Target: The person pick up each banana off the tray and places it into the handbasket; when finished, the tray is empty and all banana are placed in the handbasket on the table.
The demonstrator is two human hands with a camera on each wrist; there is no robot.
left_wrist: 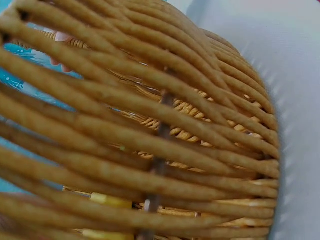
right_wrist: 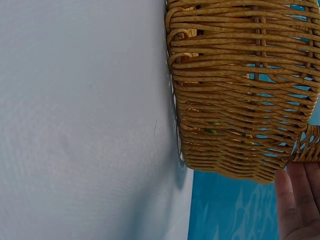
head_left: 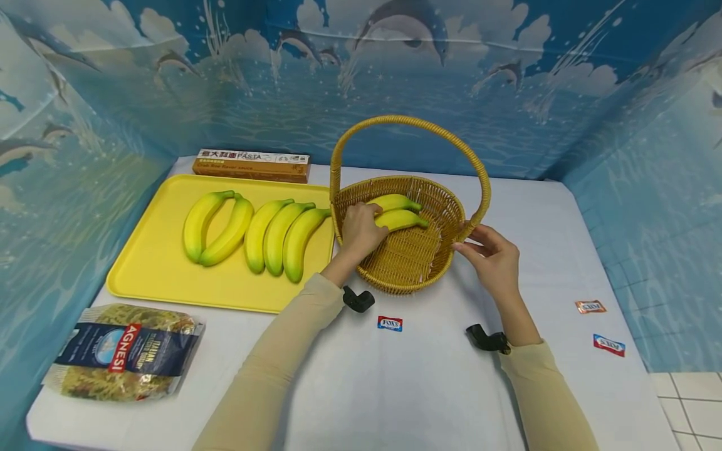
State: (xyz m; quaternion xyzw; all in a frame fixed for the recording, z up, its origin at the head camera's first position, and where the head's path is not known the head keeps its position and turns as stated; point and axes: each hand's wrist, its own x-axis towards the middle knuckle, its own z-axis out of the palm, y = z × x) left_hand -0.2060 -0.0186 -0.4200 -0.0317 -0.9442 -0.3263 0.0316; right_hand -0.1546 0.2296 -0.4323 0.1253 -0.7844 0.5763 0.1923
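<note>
A brown wicker basket (head_left: 408,272) with a tall arched handle (head_left: 412,120) stands upright on the table. Two yellow bananas lie inside it, a back banana (head_left: 393,202) and a front banana (head_left: 399,220). Reaching over the near left rim, my left hand (head_left: 363,230) holds the front banana by its left end; its palm side is hidden. At the right rim, my right hand (head_left: 496,258) grips the basket at the foot of the handle, and its fingers (right_wrist: 300,192) show there in the right wrist view. Close basket weave (left_wrist: 150,135) fills most of the left wrist view.
Left of the basket, a yellow tray (head_left: 169,279) bears several bananas (head_left: 276,238). Behind it lies a pasta box (head_left: 251,166); in front, a bag of pasta (head_left: 126,354). Small wrapped candies lie about: one (head_left: 390,323) before the basket, two (head_left: 590,306) at right.
</note>
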